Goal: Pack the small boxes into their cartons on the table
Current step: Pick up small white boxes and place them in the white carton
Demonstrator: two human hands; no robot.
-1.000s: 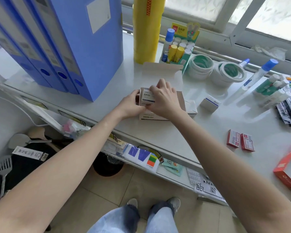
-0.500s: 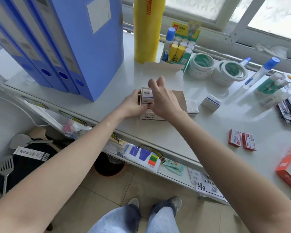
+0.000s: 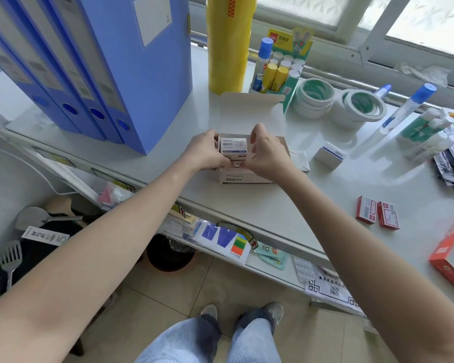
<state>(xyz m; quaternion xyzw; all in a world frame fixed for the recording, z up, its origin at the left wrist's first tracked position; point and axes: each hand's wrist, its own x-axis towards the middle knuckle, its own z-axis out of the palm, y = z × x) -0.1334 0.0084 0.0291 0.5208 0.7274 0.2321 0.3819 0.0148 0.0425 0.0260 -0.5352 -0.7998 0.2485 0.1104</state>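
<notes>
At frame centre, my left hand [image 3: 207,150] and right hand [image 3: 266,155] pinch 1 small white box [image 3: 233,145] from both sides, fingers curled closed on it. It sits upright in the open carton [image 3: 243,176] near the table [image 3: 286,205] front edge. 2 red boxes [image 3: 377,215] lie at right.

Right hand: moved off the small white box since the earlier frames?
Yes. The right hand slid rightward off the small white box, away from the blue binders; it now grips only the box's right edge.
</notes>
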